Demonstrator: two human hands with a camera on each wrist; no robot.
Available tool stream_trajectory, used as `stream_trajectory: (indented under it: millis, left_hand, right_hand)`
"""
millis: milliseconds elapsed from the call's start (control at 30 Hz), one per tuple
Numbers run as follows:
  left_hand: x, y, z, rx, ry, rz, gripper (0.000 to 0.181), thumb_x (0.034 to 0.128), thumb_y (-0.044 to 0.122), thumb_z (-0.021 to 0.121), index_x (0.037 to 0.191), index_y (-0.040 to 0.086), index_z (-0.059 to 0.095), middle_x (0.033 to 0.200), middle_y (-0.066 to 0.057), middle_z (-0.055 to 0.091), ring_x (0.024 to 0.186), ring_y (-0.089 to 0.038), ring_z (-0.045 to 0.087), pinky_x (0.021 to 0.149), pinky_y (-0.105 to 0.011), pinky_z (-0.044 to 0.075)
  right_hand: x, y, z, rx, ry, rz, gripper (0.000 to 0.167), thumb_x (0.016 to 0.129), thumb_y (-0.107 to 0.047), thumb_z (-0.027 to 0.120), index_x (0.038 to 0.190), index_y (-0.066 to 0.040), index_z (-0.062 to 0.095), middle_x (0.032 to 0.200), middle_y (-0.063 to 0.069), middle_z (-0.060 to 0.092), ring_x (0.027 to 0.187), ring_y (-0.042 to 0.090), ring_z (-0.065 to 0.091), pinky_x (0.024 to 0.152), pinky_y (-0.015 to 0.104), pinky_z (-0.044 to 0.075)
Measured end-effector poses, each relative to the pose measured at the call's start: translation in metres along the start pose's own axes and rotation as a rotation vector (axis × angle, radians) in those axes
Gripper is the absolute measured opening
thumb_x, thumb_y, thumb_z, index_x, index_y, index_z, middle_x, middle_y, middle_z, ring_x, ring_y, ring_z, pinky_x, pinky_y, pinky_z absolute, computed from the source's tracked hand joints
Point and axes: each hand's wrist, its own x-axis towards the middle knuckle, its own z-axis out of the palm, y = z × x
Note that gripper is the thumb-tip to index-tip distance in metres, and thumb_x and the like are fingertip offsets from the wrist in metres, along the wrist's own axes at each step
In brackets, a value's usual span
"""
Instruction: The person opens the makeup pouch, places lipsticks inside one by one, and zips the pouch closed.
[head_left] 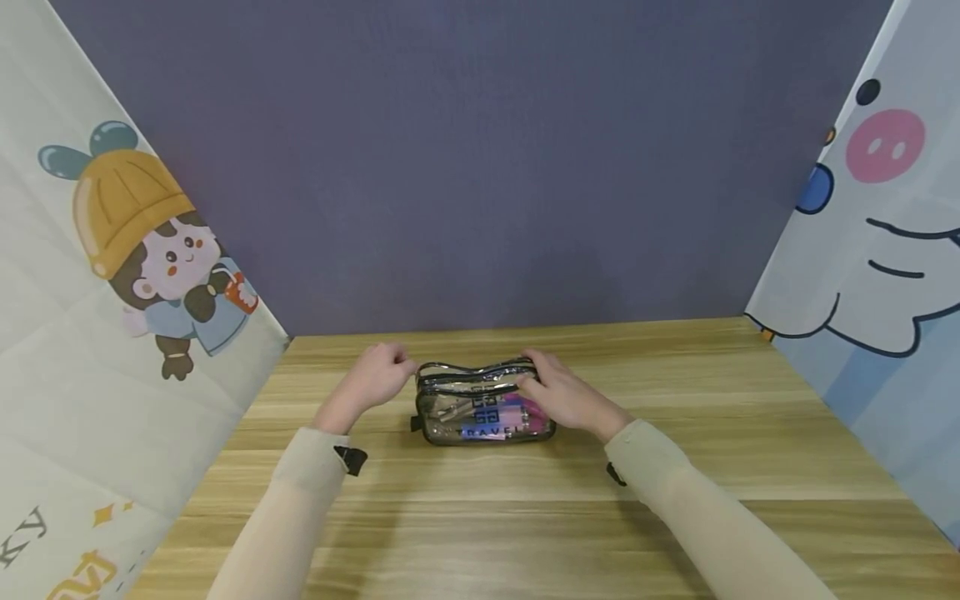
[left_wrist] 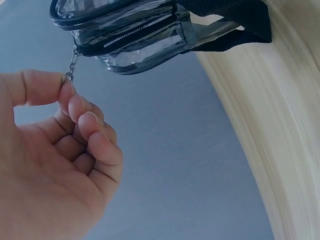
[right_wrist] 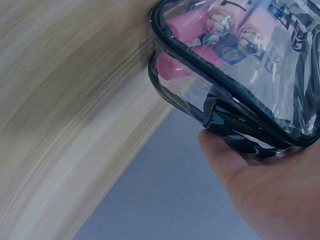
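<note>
A clear toiletry pouch (head_left: 480,417) with black piping and "TRAVEL" lettering stands on the wooden table. Pink and blue items, some with silver parts, show through its side; in the right wrist view there are pink tubes (right_wrist: 187,25). My left hand (head_left: 378,375) is at the pouch's left end. Its thumb and index finger pinch the ring of a small chain zipper pull (left_wrist: 73,62), the other fingers being curled. At the opposite end, my right hand (head_left: 562,392) grips the pouch's upper right corner, thumb in front; part of that hand's hold is hidden in its wrist view.
The wooden table (head_left: 480,517) runs up to a dark grey-blue panel (head_left: 480,167) behind the pouch. Cartoon-printed sheets stand at the left (head_left: 67,350) and right (head_left: 900,275). A black strap loop (left_wrist: 250,25) sticks out from the pouch's left end.
</note>
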Motion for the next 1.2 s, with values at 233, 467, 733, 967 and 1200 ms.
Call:
stream_trajectory:
  millis: [233, 467, 733, 967, 1200]
  left_hand:
    - [0.000, -0.001, -0.001, -0.002, 0.011, -0.003, 0.023, 0.0966, 0.018, 0.051, 0.075, 0.010, 0.052, 0.068, -0.003, 0.049, 0.060, -0.018, 0.044, 0.058, -0.034, 0.038]
    - [-0.002, -0.004, 0.000, 0.005, 0.013, -0.018, 0.021, 0.0967, 0.019, 0.050, 0.078, 0.009, 0.054, 0.070, -0.005, 0.050, 0.063, -0.020, 0.046, 0.058, -0.035, 0.038]
    - [0.001, -0.008, 0.001, 0.009, 0.014, -0.040, 0.019, 0.0948, 0.018, 0.049, 0.084, 0.007, 0.060, 0.076, -0.007, 0.055, 0.068, -0.022, 0.050, 0.061, -0.035, 0.041]
    - [0.001, -0.012, 0.004, -0.010, 0.018, -0.061, 0.020, 0.0958, 0.019, 0.048, 0.083, 0.007, 0.058, 0.075, -0.006, 0.053, 0.066, -0.021, 0.047, 0.060, -0.035, 0.040]
    - [0.002, -0.017, 0.008, -0.049, 0.015, -0.067, 0.021, 0.0964, 0.019, 0.045, 0.078, 0.010, 0.051, 0.070, -0.006, 0.048, 0.061, -0.020, 0.041, 0.058, -0.035, 0.037]
  right_hand:
    - [0.002, 0.001, -0.003, -0.001, -0.005, -0.007, 0.074, 0.104, -0.059, 0.034, 0.163, -0.016, 0.020, 0.166, 0.016, 0.020, 0.150, 0.039, 0.023, 0.116, 0.063, 0.022]
    - [0.005, 0.003, -0.004, -0.006, -0.008, -0.006, 0.072, 0.105, -0.057, 0.034, 0.163, -0.017, 0.020, 0.167, 0.015, 0.020, 0.151, 0.040, 0.022, 0.117, 0.064, 0.021]
    - [0.007, 0.004, -0.006, -0.004, -0.015, -0.002, 0.071, 0.105, -0.055, 0.034, 0.163, -0.016, 0.019, 0.167, 0.016, 0.018, 0.151, 0.040, 0.020, 0.117, 0.063, 0.020]
    - [0.009, 0.005, -0.008, -0.013, -0.020, -0.001, 0.070, 0.105, -0.054, 0.034, 0.163, -0.017, 0.019, 0.167, 0.015, 0.018, 0.151, 0.039, 0.020, 0.117, 0.064, 0.020]
    - [0.010, 0.006, -0.011, -0.005, -0.029, -0.005, 0.070, 0.106, -0.053, 0.034, 0.163, -0.016, 0.019, 0.167, 0.015, 0.018, 0.151, 0.039, 0.020, 0.117, 0.063, 0.020]
